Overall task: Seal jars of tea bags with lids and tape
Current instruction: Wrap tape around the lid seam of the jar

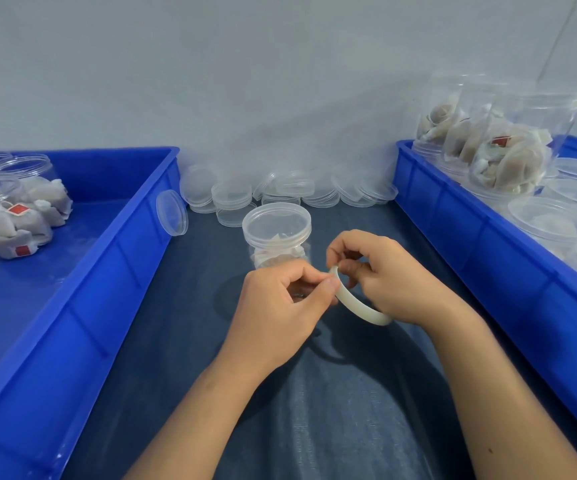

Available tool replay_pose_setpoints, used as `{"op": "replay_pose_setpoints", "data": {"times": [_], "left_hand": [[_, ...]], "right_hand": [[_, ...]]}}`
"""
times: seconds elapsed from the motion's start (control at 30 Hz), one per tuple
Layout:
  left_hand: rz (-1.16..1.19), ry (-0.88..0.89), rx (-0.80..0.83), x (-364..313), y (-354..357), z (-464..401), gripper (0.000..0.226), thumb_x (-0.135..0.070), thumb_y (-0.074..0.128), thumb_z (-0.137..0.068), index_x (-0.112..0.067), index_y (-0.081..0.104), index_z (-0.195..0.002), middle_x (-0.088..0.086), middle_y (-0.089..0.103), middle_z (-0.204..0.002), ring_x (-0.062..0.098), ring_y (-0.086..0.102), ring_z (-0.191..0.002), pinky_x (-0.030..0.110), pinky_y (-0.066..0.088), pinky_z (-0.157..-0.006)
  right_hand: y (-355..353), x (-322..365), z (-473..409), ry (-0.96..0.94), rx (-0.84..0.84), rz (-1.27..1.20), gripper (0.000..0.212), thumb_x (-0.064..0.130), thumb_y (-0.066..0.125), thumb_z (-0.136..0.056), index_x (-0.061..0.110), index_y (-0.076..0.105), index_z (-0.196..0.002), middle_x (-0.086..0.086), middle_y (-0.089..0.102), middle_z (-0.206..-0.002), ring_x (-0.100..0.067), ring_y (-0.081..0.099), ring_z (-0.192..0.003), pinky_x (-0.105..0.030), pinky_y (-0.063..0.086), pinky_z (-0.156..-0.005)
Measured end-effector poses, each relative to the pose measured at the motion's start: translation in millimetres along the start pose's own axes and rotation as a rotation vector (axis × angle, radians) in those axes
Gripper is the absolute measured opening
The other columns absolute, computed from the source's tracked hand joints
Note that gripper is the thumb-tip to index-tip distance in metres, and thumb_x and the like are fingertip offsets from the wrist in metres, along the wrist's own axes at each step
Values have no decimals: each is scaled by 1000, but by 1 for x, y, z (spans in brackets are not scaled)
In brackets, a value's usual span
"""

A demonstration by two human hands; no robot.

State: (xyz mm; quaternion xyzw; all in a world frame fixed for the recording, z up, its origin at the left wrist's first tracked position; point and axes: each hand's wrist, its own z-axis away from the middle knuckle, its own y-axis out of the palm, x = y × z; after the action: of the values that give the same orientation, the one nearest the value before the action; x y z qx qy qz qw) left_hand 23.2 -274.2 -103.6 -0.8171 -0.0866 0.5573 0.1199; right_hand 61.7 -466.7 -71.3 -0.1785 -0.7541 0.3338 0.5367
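Both hands meet over the dark blue table [176,341], just in front of a lidded clear jar [276,237] with tea bags inside. The right hand [394,282] holds a whitish roll of tape [359,306] with fingers curled through its ring, while the left hand [280,306] pinches at the roll's edge with thumb and forefinger. Loose clear lids [280,192] lie heaped along the wall behind the jar. A blue tray [107,258] at left holds jars lying on their sides; another blue tray [453,216] at right holds stacked and upright jars.
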Motion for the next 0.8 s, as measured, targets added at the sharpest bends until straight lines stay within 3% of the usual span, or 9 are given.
{"op": "replay_pose_setpoints", "data": {"times": [0.13, 0.33, 0.8], "left_hand": [[4, -16, -2, 0, 0, 1, 5, -22, 80, -94, -25, 84, -93, -11, 80, -84, 15, 78, -82, 35, 64, -77], [-12, 10, -1, 0, -1, 0, 10, -19, 77, -96, -24, 83, -89, -14, 80, -81, 6, 77, -79, 17, 57, -73], [-27, 11, -46, 4, 7, 2, 11, -21, 75, -98, -27, 79, -89, -14, 79, -78, 8, 78, -78, 30, 62, -76]], "right_hand": [[-1, 0, 1, 4, 3, 6, 34, 4, 55, -103, 34, 64, -89, 12, 65, -93, -20, 67, -85, -40, 57, -81], [0, 1, 1, -1, 2, 8, 35, 3, 55, -102, 34, 64, -89, 15, 63, -91, -18, 65, -85, -37, 56, -80], [0, -1, 1, 28, 21, 19, 35, 4, 55, -103, 34, 64, -88, 13, 66, -89, -19, 66, -86, -43, 57, -84]]}}
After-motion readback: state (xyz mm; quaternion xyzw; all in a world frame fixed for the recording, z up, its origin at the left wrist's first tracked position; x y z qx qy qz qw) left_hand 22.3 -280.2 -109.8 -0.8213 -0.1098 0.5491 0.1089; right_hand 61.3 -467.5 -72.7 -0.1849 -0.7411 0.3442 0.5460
